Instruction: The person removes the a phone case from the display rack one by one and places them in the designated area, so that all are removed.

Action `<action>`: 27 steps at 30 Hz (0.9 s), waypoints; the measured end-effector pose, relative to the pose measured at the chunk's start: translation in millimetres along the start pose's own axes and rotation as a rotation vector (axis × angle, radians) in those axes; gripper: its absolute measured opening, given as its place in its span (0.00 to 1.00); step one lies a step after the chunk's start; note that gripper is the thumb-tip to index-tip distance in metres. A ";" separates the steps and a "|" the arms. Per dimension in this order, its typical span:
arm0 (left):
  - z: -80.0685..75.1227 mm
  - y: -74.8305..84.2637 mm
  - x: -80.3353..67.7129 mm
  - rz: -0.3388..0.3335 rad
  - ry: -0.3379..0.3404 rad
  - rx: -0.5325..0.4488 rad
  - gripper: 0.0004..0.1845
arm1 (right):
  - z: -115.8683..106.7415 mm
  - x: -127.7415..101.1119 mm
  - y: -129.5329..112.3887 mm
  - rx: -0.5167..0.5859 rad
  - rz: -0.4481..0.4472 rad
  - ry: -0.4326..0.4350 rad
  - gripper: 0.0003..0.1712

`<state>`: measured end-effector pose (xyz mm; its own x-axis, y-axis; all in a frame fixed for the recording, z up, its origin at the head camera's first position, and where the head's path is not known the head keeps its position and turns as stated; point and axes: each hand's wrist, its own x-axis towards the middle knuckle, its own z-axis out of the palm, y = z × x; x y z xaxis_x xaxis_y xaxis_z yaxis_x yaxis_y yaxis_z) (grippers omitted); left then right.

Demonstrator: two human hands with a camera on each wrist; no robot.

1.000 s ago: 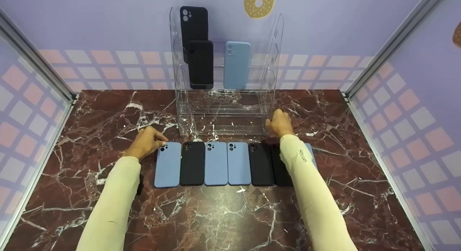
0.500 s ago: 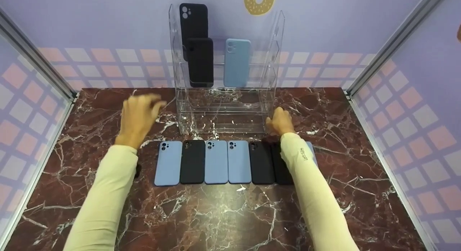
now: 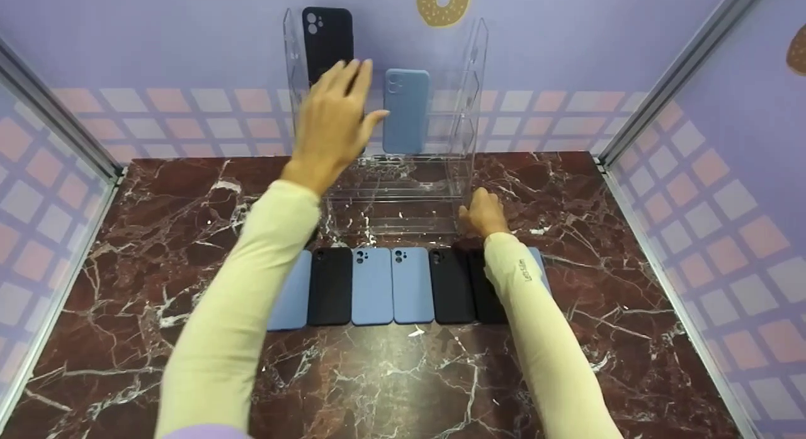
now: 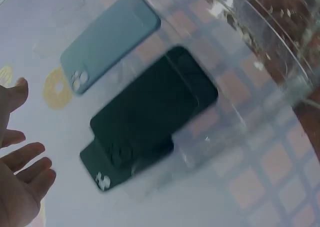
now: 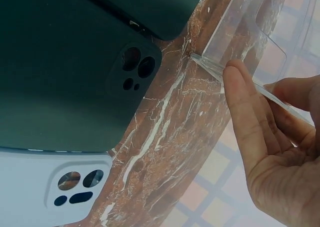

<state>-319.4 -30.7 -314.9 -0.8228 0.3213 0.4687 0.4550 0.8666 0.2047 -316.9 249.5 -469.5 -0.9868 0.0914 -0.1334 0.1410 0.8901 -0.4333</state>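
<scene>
- The clear rack [image 3: 384, 143] stood at the back of the table [image 3: 126, 237], against the wall.
- Three cases were already in it: a black one [image 3: 326, 36] up high, another black one [image 4: 150, 109] just below it, and a blue one [image 3: 406, 111] beside them.
- Seven more cases lay flat in a row [image 3: 390, 286] in front of the rack, so I think most of the work was left.
- My left hand [image 3: 332, 121] was up in front of the rack, near the lower black case.
- Its fingers were spread and straight, and it held nothing.
- I could not tell if it touched the case.
- My right hand [image 3: 483, 213] was low at the rack's right corner.
- Its fingers [image 5: 247, 112] curled round the clear edge and held the rack.
- My right sleeve [image 3: 535, 313] lay over the end of the row.
</scene>
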 end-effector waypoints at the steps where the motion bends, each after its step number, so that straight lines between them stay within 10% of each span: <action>1: 4.2 2.9 5.3 0.000 -0.036 0.025 0.40 | 0.5 -0.5 -0.6 -0.004 -0.001 0.000 0.20; 15: 43.6 25.4 46.4 -0.054 -0.295 0.267 0.45 | -0.2 -5.6 -6.1 -0.001 -0.006 0.007 0.20; 27: 50.3 32.0 40.5 -0.046 0.144 -0.245 0.15 | 2.3 -2.2 -6.9 -0.014 -0.005 -0.011 0.20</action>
<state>-355.3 29.3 -332.6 -0.7957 0.2117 0.5675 0.5018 0.7551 0.4219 -315.5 242.1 -468.3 -0.9867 0.0817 -0.1408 0.1345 0.8967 -0.4218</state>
